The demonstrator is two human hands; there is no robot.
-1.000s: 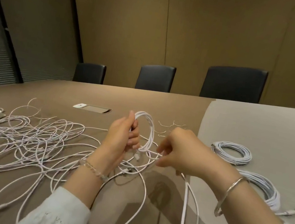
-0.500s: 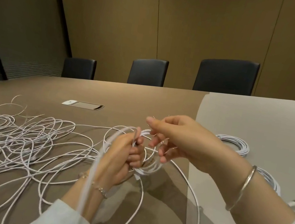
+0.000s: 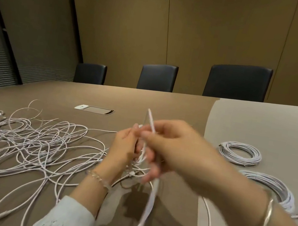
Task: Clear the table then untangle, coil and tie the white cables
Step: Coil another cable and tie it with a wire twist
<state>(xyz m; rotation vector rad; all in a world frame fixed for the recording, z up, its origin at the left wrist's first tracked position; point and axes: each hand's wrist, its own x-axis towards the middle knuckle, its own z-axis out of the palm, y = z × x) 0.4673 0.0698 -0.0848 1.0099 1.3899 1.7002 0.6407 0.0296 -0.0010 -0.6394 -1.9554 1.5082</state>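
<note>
Left hand (image 3: 125, 148): the small coil (image 3: 141, 158) is gripped, now lowered from its raised position. A strand is pinched by the right hand (image 3: 170, 148), brought across since a second ago. Another loop is probably being added; the tangle (image 3: 27, 140) remains.

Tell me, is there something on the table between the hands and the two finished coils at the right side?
Nothing visible. The left hand and right hand hold a white cable; the grey table looks bare up to the far coil and near coil.
</note>
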